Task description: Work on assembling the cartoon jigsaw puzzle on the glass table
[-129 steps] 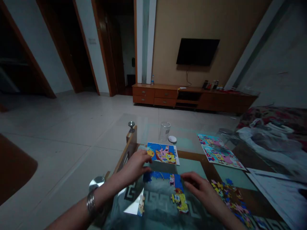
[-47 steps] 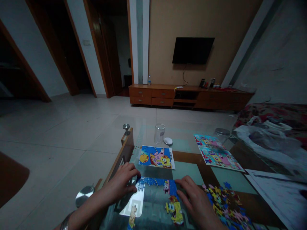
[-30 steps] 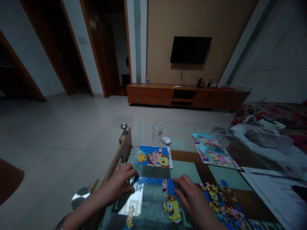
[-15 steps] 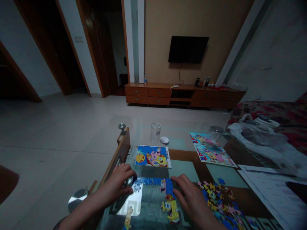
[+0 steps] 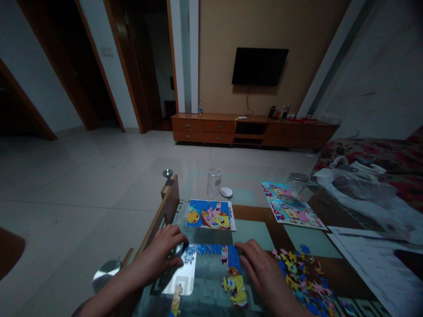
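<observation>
you are resting your left hand (image 5: 158, 251) and your right hand (image 5: 262, 270) on a partly built cartoon jigsaw puzzle (image 5: 211, 251), which is lying at the near end of a glass-topped table (image 5: 170, 202) with a wooden frame. your left fingers (image 5: 175, 240) are curling down at the puzzle's left side, and i cannot tell whether they are holding a piece. your right fingers (image 5: 247, 259) are spreading fairly wide on its right side, apparently holding nothing. a small blue puzzle piece (image 5: 189, 256) is sitting just beside your left hand.

farther away, a rectangular blue printed picture card (image 5: 209, 215) is lying on the table, and a second, pink-and-blue picture card (image 5: 292, 207) is lying to the far right. a heap of loose multicoloured puzzle pieces (image 5: 302, 277) is spreading across the near right, close to your right hand.

the joined pieces look unfixed, so any sideways pressure from your hands could be pulling them apart. the puzzle is sitting close to the near table edge, where a careless slide could be tipping pieces off. your right wrist could also be dragging through the loose heap, and the dim light is making the similar blue pieces hard to tell apart.
</observation>
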Demonstrator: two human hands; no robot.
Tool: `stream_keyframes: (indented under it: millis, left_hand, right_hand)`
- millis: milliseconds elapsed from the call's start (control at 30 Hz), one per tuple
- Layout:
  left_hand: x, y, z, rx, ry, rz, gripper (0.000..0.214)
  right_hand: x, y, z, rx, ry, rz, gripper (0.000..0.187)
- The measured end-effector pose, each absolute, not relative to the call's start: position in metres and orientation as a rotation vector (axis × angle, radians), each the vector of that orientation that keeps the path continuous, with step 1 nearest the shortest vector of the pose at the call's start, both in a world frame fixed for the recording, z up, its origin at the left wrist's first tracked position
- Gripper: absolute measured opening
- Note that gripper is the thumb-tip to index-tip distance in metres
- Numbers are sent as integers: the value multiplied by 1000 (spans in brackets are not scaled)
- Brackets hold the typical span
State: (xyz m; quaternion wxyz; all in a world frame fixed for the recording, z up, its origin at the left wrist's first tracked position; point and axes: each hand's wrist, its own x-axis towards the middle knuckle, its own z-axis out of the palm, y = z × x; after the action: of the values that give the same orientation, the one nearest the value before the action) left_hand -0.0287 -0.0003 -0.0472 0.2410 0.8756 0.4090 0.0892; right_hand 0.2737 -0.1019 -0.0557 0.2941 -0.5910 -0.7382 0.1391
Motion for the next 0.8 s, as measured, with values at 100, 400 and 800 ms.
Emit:
stream_keyframes:
  millis: [100, 400, 800]
  left_hand:
    - [-29, -1, -46, 2396, 1108, 250, 34]
    - [-28, -2, -44, 2395, 1117, 253, 36]
    - [-28, -2, -44, 2400, 1109, 259, 37]
  right_hand:
    - [273, -102, -55, -1566, -1958, 361, 32]
    - [274, -101, -53, -1593, -1994, 381, 31]
    - [273, -102, -51, -1592, -2002, 391, 30]
